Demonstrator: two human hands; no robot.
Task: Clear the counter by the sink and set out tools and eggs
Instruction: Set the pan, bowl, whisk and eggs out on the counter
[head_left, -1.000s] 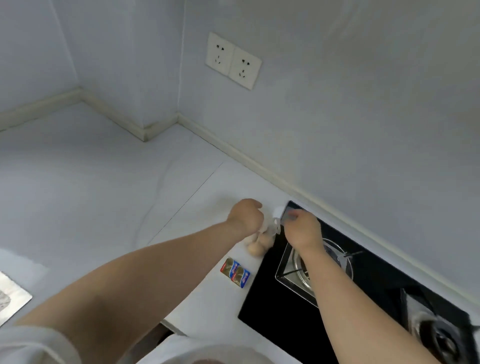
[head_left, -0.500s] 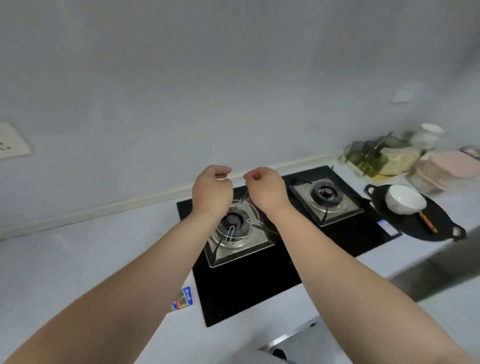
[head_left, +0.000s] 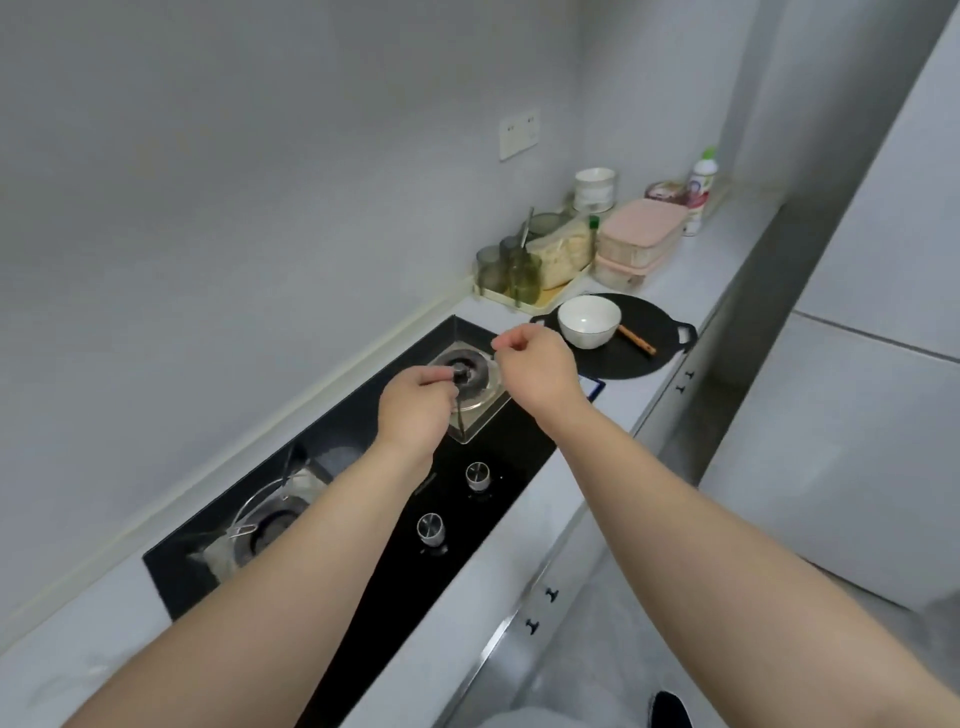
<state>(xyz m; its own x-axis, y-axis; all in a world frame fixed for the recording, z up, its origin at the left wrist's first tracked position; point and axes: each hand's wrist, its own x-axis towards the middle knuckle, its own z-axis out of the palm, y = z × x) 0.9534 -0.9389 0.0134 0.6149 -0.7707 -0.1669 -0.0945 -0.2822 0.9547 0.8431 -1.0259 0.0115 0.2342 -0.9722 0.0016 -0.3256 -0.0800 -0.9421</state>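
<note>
My left hand hovers over the black gas hob, its fingers pinched shut at the right burner. My right hand hangs just right of that burner, fingers curled shut too. I see nothing held in either hand. Beyond them a white bowl sits on a round black griddle pan, with a wooden-handled tool lying beside the bowl. No eggs are in view.
The left burner and two knobs lie nearer me. Behind the pan stand a tray of glass jars, stacked pink boxes, a white tin and a bottle. A white appliance fills the right.
My view has swung right, from the counter with eggs and a small packet to the hob. Both hands left the eggs and moved right, now over the right burner.
</note>
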